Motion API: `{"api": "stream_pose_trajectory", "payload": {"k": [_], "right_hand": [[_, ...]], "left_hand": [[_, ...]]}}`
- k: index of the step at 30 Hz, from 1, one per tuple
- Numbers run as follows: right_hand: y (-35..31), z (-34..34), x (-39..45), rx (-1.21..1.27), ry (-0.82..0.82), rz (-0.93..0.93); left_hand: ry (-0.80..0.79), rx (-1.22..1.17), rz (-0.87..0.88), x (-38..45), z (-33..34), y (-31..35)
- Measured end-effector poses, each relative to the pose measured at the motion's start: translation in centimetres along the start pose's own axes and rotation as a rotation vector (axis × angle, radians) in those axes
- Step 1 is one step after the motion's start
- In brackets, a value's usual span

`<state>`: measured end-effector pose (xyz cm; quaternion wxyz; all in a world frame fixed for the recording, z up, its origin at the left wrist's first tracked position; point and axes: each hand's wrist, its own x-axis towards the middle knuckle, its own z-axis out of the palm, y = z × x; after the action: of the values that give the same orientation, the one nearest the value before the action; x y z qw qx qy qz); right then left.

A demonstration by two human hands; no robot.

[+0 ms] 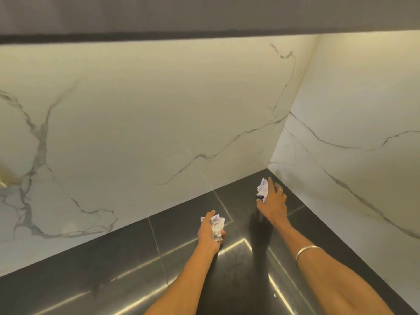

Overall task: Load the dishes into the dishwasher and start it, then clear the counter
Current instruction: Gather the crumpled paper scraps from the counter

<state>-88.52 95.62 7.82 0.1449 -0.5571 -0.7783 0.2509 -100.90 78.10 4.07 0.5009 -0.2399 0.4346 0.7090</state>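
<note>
Both my arms reach over a glossy black counter (118,264) toward its far right corner. My left hand (208,233) is closed around a crumpled white paper ball (217,225), held just above the counter. Farther back, close to the corner, my right hand (272,201) grips a second crumpled white paper (263,187) between fingers and thumb. A ring is on one right finger and a metal bangle (308,251) circles the right forearm. No dishes or dishwasher are in view.
White marble-look walls with grey veins rise behind the counter (136,133) and on its right side (363,144), meeting in a corner. A dark cabinet underside (204,17) hangs above. Thin seams cross the counter top.
</note>
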Motion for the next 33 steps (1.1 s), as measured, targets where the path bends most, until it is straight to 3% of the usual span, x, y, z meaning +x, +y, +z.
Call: {"api": "stream_pose_trajectory", "payload": {"k": [4,12,20,25,33], "right_hand": [[0.7,0.4,3.4,-0.16,-0.185,-0.1],[2.4,0.5,2.1,-0.309,-0.165,-0.065],[1.6,-0.4,-5.4,0.051,-0.177,0.051],[0.4,-1.9,-12.9,0.197,-0.175,-0.023],[-0.2,-1.9,-24.0,0.467,-0.189,0.084]], "left_hand": [[-0.027,-0.011,-0.006,0.3,-0.2,-0.2],[-0.029,0.009,0.001,-0.7,-0.9,-0.5],[-0.044,-0.061,-0.044,-3.5,-1.1,-1.4],[-0.073,0.011,-0.063,-6.6,-1.8,-2.4],[0.012,0.198,-0.029,-13.3,-5.4,-4.1]]}}
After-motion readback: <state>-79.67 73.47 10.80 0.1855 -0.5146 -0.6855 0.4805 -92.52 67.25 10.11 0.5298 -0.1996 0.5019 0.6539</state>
